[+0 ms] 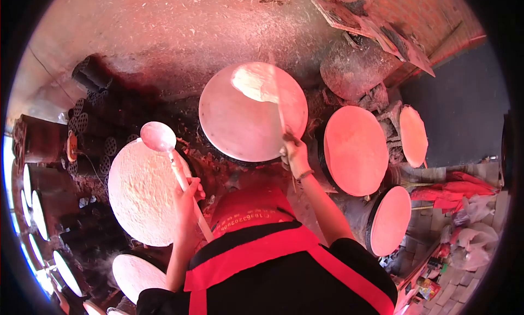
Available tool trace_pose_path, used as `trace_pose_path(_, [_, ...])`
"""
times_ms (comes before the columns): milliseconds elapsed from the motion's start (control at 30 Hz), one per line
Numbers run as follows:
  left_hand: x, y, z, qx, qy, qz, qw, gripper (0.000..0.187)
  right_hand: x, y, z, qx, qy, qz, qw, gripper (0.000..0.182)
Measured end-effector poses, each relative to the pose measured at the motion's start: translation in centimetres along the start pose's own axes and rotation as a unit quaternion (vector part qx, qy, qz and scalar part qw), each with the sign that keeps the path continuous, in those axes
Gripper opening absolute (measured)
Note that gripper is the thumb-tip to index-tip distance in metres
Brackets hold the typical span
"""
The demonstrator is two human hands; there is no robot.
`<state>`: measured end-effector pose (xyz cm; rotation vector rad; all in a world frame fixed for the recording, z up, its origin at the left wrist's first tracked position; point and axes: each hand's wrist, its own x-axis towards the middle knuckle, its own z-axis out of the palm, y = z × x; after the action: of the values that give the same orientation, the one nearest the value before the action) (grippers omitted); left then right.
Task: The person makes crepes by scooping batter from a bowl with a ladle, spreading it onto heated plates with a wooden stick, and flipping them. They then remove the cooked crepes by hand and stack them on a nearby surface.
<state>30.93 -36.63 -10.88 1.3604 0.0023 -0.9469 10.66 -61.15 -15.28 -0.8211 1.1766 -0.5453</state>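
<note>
My right hand [295, 154] is closed around the handle of a long, thin wooden spreader [280, 105]. Its far end lies over a pool of pale batter [254, 81] near the back of the round griddle [234, 121] in front of me. In my left hand [189, 197] is a long-handled ladle [158, 136], held by its shaft. The ladle's bowl hangs over the back edge of the left griddle, where a bubbly, pale pancake [142, 197] covers the surface.
To the right stand more round griddles with smooth pale tops, a large one [356, 151] and a smaller one [391, 221]. Perforated coal briquettes [82, 121] are stacked at the left. Another covered griddle [136, 275] steams at lower left. Red cloth and plastic bags [474, 247] lie at right.
</note>
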Motion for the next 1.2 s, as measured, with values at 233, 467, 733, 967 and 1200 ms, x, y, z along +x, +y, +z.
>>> trace_pose_path(233, [0.2, -1.0, 0.5, -0.02, 0.035, -0.012, 0.999, 0.018, 1.2, -4.3, 2.8, -0.131, -0.139, 0.08, 0.978, 0.044])
trace_pose_path(467, [-2.0, -1.5, 2.5, 0.121, 0.112, 0.031, 0.986, 0.016, 3.0, -6.5, -5.0, -0.144, -0.045, 0.069, 0.986, 0.044])
trace_pose_path(733, [-3.8, -4.8, 4.9, 0.109, 0.165, 0.089, 0.976, 0.018, 8.0, -7.0, -1.0, -0.269, -0.235, 0.097, 0.929, 0.043])
trace_pose_path(967, [-7.6, -4.8, 7.6, 0.101, 0.2, -0.001, 0.975, 0.015, 10.9, -11.4, -10.4, -0.239, -0.372, 0.107, 0.891, 0.045])
trace_pose_path(1200, [-10.4, -6.7, 11.4, 0.043, 0.254, -0.041, 0.965, 0.014, 13.9, -12.1, -4.9, -0.302, -0.323, 0.106, 0.891, 0.038])
